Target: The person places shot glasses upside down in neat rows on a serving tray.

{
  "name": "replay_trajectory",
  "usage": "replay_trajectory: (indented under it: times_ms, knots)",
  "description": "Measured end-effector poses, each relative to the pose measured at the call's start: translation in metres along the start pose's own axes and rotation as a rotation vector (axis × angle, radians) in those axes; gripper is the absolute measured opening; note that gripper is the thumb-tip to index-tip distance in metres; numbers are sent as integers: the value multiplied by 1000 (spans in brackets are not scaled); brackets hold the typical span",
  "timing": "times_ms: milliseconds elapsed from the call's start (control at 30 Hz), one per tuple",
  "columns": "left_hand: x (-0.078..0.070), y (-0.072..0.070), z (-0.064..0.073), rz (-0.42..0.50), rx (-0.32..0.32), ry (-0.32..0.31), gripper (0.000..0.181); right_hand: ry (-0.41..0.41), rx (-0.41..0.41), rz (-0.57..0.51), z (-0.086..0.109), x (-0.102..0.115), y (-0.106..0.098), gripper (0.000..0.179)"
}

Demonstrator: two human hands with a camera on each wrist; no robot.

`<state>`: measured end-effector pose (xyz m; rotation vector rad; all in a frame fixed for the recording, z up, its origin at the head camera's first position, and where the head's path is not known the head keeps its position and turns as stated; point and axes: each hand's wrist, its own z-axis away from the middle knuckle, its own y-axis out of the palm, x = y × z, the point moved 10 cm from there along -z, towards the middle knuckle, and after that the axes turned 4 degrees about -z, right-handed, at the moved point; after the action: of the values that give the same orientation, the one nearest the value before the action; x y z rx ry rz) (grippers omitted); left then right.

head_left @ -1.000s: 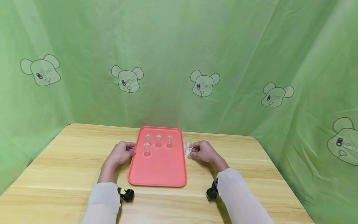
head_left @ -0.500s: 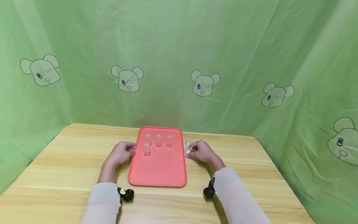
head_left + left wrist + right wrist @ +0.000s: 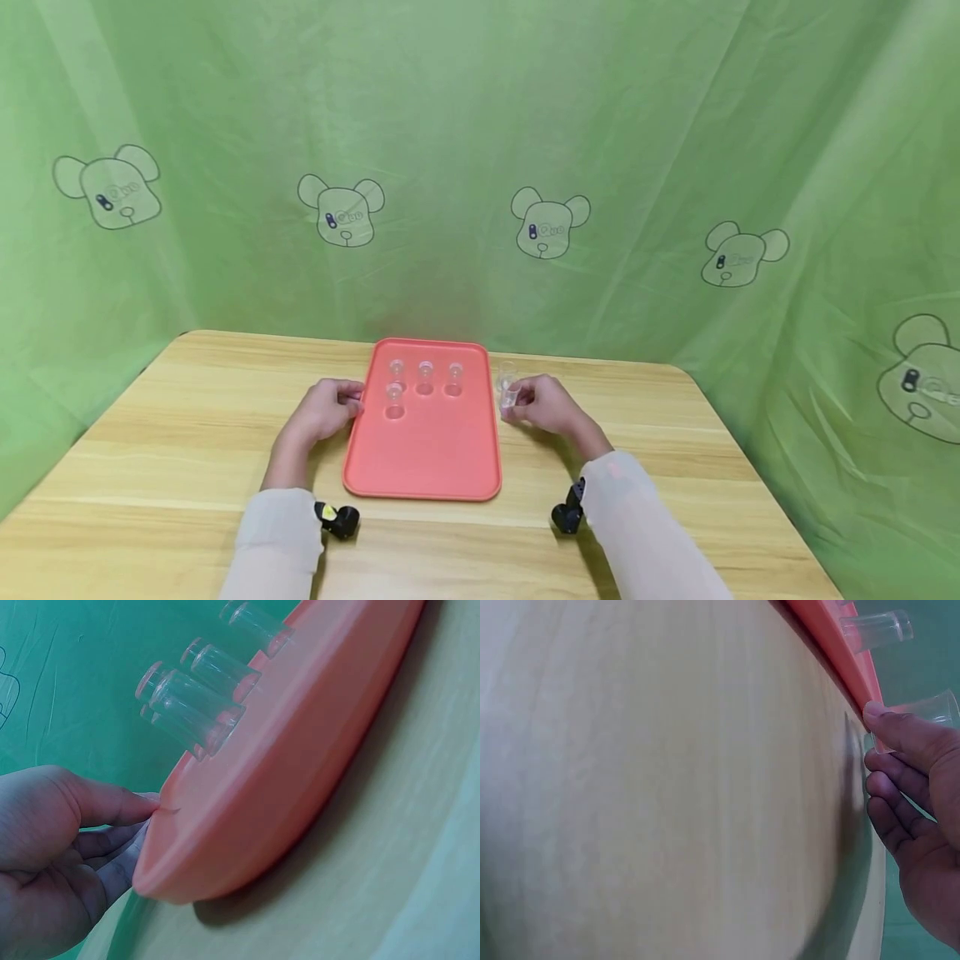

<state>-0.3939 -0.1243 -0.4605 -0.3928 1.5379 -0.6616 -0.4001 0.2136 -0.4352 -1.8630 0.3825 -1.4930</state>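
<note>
My left hand (image 3: 324, 410) pinches the left rim of a red tray (image 3: 423, 458), thumb on top of the rim in the left wrist view. Several small clear cups (image 3: 395, 402) stand towards the tray's far end, seemingly upside down, three in a row and one in front. Just off the tray's right edge, my right hand (image 3: 546, 406) holds another clear cup (image 3: 509, 394) between thumb and fingers. The right wrist view shows this cup (image 3: 934, 709) partly behind the thumb, wide mouth upward. One more clear cup (image 3: 507, 372) is directly behind it.
All this lies on a wood-grain table (image 3: 660, 517). A green curtain (image 3: 450, 275) with printed bear heads hangs behind and around it. Black wrist cameras (image 3: 341, 522) sit at both cuffs.
My right hand has shifted slightly around the clear cup, and the cup in its fingers now stands more upright. The left hand, tray and cups on it have stayed put.
</note>
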Motion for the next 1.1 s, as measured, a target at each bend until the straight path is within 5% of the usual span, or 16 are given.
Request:
replay_trajectory:
  times_ms: [433,1100]
  knots:
    - [0,-1,1,-1,-2,-4,36,4,-11,25,-2,26,-8,18]
    - [-2,1,3,4,6,-8,36,-170,14,77,-14,83,12,16]
